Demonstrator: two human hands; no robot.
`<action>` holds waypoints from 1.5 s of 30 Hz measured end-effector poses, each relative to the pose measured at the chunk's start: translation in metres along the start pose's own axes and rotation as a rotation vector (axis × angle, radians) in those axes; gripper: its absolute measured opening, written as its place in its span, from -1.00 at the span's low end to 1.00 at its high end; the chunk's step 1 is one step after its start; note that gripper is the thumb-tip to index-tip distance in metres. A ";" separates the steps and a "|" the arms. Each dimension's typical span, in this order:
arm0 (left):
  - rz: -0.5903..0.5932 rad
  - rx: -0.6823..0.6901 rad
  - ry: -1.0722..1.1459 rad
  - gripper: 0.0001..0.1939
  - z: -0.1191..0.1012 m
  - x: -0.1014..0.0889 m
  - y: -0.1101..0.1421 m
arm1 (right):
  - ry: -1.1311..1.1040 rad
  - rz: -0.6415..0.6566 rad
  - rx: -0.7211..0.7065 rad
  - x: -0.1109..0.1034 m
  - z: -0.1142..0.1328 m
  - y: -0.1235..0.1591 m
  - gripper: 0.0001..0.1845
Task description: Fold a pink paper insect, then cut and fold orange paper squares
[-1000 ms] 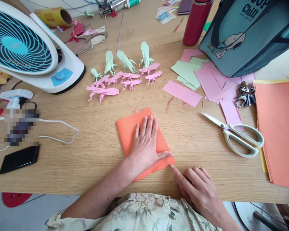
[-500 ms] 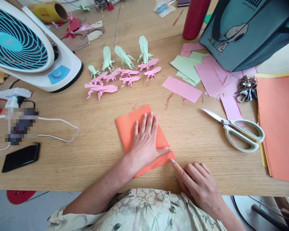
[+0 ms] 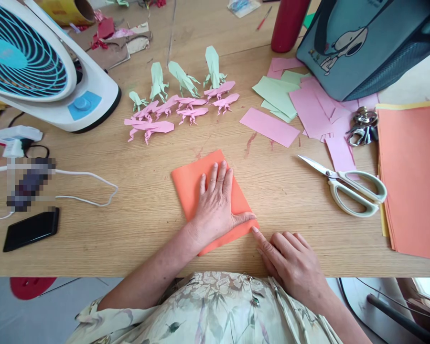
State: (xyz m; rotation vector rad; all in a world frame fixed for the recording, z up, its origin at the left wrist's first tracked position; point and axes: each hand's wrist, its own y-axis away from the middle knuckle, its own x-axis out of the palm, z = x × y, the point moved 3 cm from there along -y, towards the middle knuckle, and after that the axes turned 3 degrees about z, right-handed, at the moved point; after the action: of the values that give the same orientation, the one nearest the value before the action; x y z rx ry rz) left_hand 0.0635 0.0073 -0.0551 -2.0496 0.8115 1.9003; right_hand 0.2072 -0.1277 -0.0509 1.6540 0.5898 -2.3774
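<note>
A folded sheet of orange paper (image 3: pixel 188 179) lies at a slant on the table in front of me. My left hand (image 3: pixel 215 205) is flat on it, fingers pointing away and thumb stretched towards the right corner, covering the middle of the sheet. At that lower right corner, the tip of my right hand's (image 3: pixel 290 260) index finger touches the paper's edge. That index finger is extended, while its other fingers are loosely curled over the table and hold nothing. Scissors (image 3: pixel 338 184) with pale handles lie partly spread to the right.
Pink folded paper insects (image 3: pixel 154 126) and green ones (image 3: pixel 182 79) stand beyond the sheet. Pink and green paper pieces (image 3: pixel 275 93) lie near a blue bag (image 3: pixel 347 52) and red bottle (image 3: pixel 290 24). Orange sheets (image 3: pixel 415 181) are stacked right; a fan (image 3: pixel 93 102) and phone (image 3: pixel 32 229) are left.
The whole view has shifted slightly, so the table things appear a little higher. Both hands keep their places on the orange paper, with the right index finger still at its corner.
</note>
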 end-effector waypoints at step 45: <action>0.011 0.041 0.038 0.17 0.002 0.002 -0.001 | -0.029 -0.020 -0.028 -0.006 -0.001 -0.001 -0.53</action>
State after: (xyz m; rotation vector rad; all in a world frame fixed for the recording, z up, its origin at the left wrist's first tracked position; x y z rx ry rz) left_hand 0.0620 0.0088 -0.0571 -2.0674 0.8650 1.8403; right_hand 0.2096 -0.1274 -0.0457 1.6065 0.6343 -2.3912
